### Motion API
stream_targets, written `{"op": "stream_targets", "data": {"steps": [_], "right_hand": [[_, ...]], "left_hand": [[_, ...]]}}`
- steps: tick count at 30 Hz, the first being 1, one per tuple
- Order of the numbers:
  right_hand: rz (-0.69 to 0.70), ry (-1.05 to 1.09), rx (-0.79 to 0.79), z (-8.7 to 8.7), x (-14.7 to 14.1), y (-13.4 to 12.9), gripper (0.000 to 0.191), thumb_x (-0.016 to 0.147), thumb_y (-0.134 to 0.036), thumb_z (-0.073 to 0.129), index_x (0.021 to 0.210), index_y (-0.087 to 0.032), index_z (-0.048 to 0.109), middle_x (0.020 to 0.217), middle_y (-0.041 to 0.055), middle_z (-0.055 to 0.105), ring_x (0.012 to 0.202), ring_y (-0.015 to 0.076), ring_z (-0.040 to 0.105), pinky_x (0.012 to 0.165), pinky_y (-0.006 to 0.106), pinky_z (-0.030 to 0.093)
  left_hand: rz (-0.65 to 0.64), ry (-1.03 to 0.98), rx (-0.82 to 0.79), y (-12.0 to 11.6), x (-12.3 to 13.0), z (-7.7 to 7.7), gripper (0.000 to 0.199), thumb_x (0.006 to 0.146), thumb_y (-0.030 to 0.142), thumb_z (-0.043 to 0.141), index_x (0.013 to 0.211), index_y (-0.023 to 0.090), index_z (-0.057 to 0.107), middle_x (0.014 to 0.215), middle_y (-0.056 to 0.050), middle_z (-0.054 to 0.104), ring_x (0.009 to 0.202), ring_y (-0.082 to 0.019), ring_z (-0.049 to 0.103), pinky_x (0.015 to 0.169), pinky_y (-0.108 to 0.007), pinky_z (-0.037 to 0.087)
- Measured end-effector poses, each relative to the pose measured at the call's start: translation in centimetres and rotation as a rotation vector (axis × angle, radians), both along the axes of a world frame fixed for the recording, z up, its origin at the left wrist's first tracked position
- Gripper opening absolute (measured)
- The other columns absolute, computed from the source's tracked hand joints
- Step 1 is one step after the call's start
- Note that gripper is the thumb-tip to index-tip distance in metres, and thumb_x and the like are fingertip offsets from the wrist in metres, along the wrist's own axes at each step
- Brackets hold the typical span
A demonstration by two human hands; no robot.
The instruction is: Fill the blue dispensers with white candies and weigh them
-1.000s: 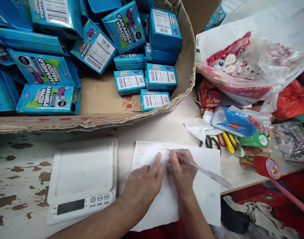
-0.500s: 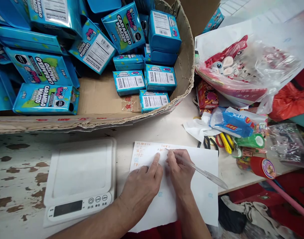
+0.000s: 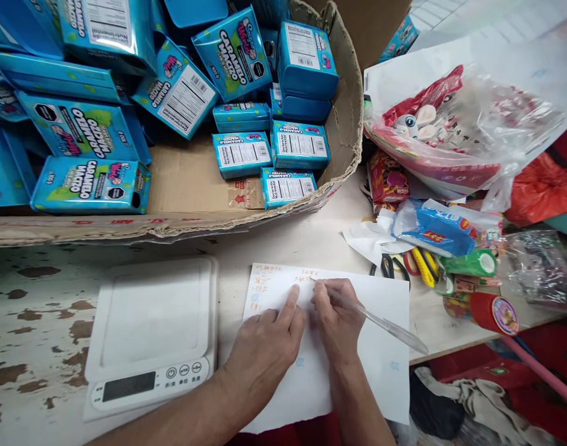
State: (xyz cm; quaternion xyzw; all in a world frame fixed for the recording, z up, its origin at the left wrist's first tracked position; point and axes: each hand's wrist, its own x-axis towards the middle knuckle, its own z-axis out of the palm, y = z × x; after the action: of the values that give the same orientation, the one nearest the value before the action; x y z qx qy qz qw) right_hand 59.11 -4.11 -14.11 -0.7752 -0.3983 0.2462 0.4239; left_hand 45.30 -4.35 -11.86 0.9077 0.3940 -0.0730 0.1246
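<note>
A white sheet of paper [image 3: 376, 378] with orange handwriting near its top lies on the table in front of me. My right hand [image 3: 338, 316] grips a clear pen [image 3: 390, 325], its tip on the paper beside the upper writing. Resting on the sheet just to the left is my left hand [image 3: 269, 341], index finger stretched toward the writing and the other fingers loosely bent, holding nothing. The two hands are close together but apart. A white digital scale [image 3: 151, 322] with a dark display sits left of the paper.
A cardboard box [image 3: 181, 186] of blue candy boxes [image 3: 91, 183] spans the back left. At right are a plastic-wrapped bag [image 3: 450, 136], yellow scissors [image 3: 423, 266], green tape [image 3: 481, 263] and a red-capped jar [image 3: 492, 314] near the table edge.
The view has shifted very slightly. Both hands keep nearly the same places on the paper, and a little more orange writing seems to show by the pen tip.
</note>
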Motion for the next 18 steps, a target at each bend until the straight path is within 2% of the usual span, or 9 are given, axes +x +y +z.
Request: {"op": "stream_targets", "data": {"steps": [4, 13, 18], "right_hand": [[-0.003, 0.001, 0.009, -0.01, -0.01, 0.01, 0.018, 0.080, -0.033, 0.064, 0.072, -0.020, 0.056, 0.053, -0.0050, 0.057, 0.045, 0.0108, 0.053, 0.045, 0.023, 0.043], [-0.024, 0.040, 0.025, -0.02, -0.03, 0.05, 0.017, 0.081, -0.033, 0.063, 0.072, -0.020, 0.056, 0.053, -0.0048, 0.058, 0.045, 0.0108, 0.054, 0.045, 0.022, 0.044], [-0.006, 0.025, 0.030, -0.19, 0.04, -0.06, 0.017, 0.081, -0.031, 0.063, 0.072, -0.020, 0.054, 0.053, -0.0053, 0.057, 0.043, 0.0102, 0.052, 0.043, 0.021, 0.042]], "left_hand": [[-0.006, 0.011, -0.005, 0.06, 0.06, 0.02, 0.044, 0.079, 0.001, 0.052, 0.118, 0.020, 0.058, 0.147, -0.013, 0.041, 0.072, -0.015, 0.063, 0.057, -0.030, 0.056], [0.014, -0.012, 0.039, -0.02, 0.04, -0.02, 0.042, 0.079, -0.001, 0.048, 0.113, 0.021, 0.060, 0.147, -0.009, 0.040, 0.070, -0.015, 0.062, 0.055, -0.030, 0.056], [0.010, -0.004, 0.049, -0.06, 0.14, -0.04, 0.041, 0.078, -0.002, 0.046, 0.111, 0.018, 0.060, 0.147, -0.011, 0.041, 0.068, -0.015, 0.062, 0.054, -0.030, 0.056]]}}
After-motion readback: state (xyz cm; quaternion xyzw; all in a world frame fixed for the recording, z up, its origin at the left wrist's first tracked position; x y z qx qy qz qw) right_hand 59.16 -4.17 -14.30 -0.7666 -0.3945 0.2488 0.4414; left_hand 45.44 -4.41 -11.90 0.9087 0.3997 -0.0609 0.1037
